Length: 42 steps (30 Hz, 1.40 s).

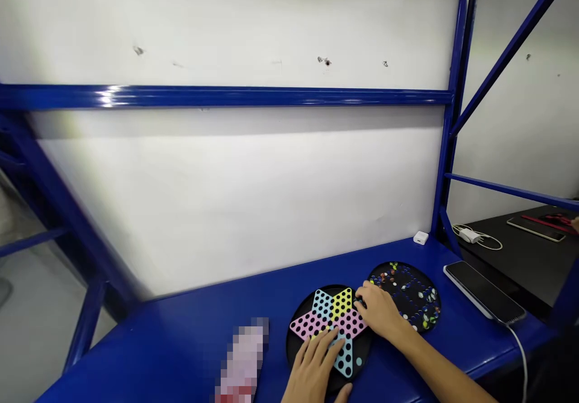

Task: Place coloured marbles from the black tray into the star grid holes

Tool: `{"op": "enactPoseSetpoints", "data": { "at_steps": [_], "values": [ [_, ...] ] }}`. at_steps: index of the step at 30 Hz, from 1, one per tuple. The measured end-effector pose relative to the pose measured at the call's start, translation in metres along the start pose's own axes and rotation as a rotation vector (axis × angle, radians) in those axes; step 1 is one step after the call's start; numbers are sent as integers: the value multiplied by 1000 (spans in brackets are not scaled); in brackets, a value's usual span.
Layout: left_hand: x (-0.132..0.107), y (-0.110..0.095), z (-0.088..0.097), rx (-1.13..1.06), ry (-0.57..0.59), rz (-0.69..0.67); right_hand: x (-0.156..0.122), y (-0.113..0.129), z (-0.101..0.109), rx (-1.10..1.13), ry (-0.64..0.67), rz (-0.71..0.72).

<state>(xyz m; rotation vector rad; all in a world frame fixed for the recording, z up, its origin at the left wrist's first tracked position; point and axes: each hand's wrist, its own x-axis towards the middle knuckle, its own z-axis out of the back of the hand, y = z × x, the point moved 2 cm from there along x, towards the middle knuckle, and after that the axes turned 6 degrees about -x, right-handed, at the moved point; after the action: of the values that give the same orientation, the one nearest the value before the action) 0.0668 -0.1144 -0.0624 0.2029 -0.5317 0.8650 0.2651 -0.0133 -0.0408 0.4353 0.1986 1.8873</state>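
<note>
A round black Chinese checkers board (pixel 295 344) lies on the blue shelf, with a star of blue, yellow and pink points full of dark holes. My left hand (pixel 312 367) rests over its lower left part, fingers stretched out and spread, thumb near the front rim. At the board's upper right edge is my right hand (pixel 377 309), its fingers curled and closed; whatever they pinch is hidden. Just right of that hand, and partly behind it, sits a round black tray (pixel 409 297) holding several coloured marbles, mostly along its edge.
A phone (pixel 486 291) lies on a white pad with a cable at the right. A small white adapter (pixel 420 237) stands by the wall. To the left of the board is a blurred pinkish item (pixel 242 361). Blue posts and rails (pixel 271 96) frame the shelf.
</note>
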Motion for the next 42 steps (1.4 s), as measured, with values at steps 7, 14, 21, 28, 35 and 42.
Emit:
{"op": "enactPoseSetpoints", "data": {
  "at_steps": [7,14,21,28,35,42],
  "values": [
    [1,-1,1,-1,21,15,-13,-25,19,170,-124,-65],
    [4,-5,5,2,33,46,-46,-115,58,148,-250,-274],
    [4,-7,6,-6,31,50,-85,-172,66,135,6,-242],
    [5,-8,8,-21,12,49,-86,-147,58,178,79,-231],
    [4,-8,6,-21,23,54,-65,-125,56,179,64,-172],
    [2,-6,4,-24,18,49,-41,-134,53,28,-52,-210]
  ]
}}
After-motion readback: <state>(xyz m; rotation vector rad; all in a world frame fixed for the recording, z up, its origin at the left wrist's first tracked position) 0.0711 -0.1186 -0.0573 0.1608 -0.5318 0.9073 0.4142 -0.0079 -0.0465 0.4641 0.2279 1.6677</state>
